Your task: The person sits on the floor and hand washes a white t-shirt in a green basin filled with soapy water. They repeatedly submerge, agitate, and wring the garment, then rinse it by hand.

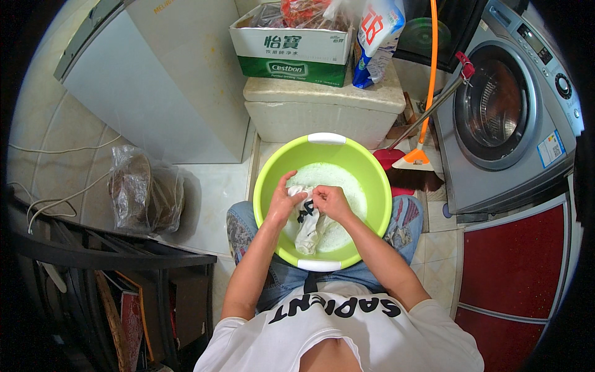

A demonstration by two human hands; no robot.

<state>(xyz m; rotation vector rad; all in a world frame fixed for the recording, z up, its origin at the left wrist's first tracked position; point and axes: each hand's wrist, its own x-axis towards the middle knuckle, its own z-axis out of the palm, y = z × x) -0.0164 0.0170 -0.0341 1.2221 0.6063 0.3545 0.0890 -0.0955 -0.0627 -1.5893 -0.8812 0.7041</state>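
Note:
A lime-green plastic basin (382, 204) with white handle grips stands between my knees, holding foamy water (346, 232). A wet white cloth with black lettering (307, 232) hangs from my hands over the suds, its lower end bunched near the basin's front wall. With the thumb across the cloth and the index finger pointing outward, my left hand (282, 203) grips the upper left part. My right hand (331, 202) pinches the upper right edge between curled fingers. The fingertips under the fabric are hidden.
Behind the basin, a white chest (320, 116) carries a Cestbon carton (293, 58) and a blue-and-white bag (377, 44). To the right are a broom (416, 162), a red dustpan (388, 156) and a washing machine (502, 116). A plastic-wrapped bundle (146, 190) lies left, near a black rack (116, 255).

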